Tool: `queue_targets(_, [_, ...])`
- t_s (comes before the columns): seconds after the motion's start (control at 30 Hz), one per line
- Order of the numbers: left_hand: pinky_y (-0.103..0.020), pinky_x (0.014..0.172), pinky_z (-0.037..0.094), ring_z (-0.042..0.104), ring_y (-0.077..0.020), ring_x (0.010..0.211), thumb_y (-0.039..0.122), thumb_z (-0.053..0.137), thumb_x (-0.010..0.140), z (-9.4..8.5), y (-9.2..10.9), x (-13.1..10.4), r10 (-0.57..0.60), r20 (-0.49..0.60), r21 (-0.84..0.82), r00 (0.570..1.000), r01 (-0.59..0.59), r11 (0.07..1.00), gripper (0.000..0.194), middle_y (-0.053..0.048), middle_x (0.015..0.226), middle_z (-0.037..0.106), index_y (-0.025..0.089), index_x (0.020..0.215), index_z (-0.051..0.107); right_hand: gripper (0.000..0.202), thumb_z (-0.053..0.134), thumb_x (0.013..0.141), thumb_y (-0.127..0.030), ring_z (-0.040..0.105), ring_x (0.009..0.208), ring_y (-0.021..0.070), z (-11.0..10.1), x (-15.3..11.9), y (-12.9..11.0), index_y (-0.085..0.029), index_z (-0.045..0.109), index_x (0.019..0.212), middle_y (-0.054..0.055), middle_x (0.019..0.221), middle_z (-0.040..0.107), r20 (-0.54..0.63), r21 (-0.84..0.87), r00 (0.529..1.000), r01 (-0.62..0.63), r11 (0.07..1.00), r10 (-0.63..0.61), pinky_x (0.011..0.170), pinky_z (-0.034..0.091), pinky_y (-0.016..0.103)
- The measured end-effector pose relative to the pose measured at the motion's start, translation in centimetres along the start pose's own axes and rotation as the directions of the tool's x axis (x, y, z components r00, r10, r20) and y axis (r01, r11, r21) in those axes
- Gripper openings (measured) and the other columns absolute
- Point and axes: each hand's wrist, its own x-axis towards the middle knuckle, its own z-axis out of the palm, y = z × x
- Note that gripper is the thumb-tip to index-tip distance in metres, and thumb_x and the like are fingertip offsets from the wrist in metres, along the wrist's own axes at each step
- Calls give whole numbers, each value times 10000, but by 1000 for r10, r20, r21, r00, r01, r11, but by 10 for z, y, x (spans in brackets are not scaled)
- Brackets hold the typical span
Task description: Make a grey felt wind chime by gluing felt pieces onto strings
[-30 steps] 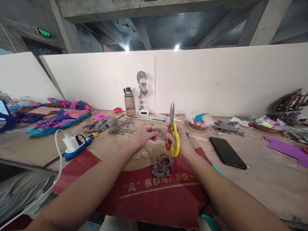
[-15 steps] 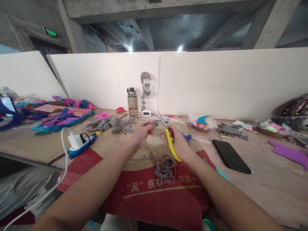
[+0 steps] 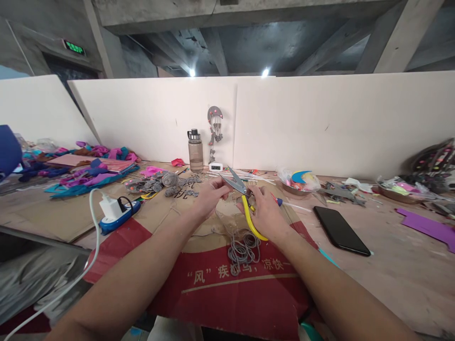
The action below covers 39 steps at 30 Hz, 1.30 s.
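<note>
In my right hand point(image 3: 263, 208) is a pair of yellow-handled scissors point(image 3: 253, 220), its blades spread and pointing up and left. The blade tips reach right beside the fingers of my left hand point(image 3: 212, 195). Those fingers are pinched together; a small grey piece they held earlier is now hidden behind fingers and blades. A loose grey cord point(image 3: 217, 220) trails below my left hand. Nearer to me, a tangled coil of grey cord point(image 3: 244, 251) lies on the red and brown cardboard point(image 3: 234, 298).
A black phone point(image 3: 341, 231) lies to the right. On the left stand a blue power strip point(image 3: 119, 219) with a white cable and a pile of grey yarn point(image 3: 170, 182). Behind are a water bottle point(image 3: 195, 154), a small clock point(image 3: 215, 166) and a filled bowl point(image 3: 299, 182).
The scissors have opened, and their blades have swung left to my left fingers. My right hand has shifted slightly. At far left, a blue object has moved upward.
</note>
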Motion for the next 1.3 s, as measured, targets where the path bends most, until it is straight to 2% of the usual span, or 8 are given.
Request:
queue_targets(0.43, [-224,551,322,402,-66,560,226,676,704,-3,-6,1,11,12,35,1000,-11,999,102,16,685,558,146,759,644,359,531,880,-457,574,780,229,-3,1,1,-195,525,1125,120,993,549,48,-16,998,-41,999,42,707,457,345])
queue_targets(0.7, [-229,561,335,419,-71,569,201,662,688,-4,-5,0,16,1,19,1000,-16,1000,64,19,686,567,155,712,623,378,516,893,-475,583,754,201,-4,-1,-1,-203,531,1155,109,1004,563,51,16,998,-28,999,27,675,442,308])
queue_targets(1.3, [-233,566,333,429,-73,567,181,661,670,-4,-5,0,14,7,-17,1000,-14,1000,55,24,669,564,162,705,623,387,503,895,-491,586,693,200,-4,0,1,-211,531,1161,109,996,593,66,-17,998,-23,1000,24,665,428,329])
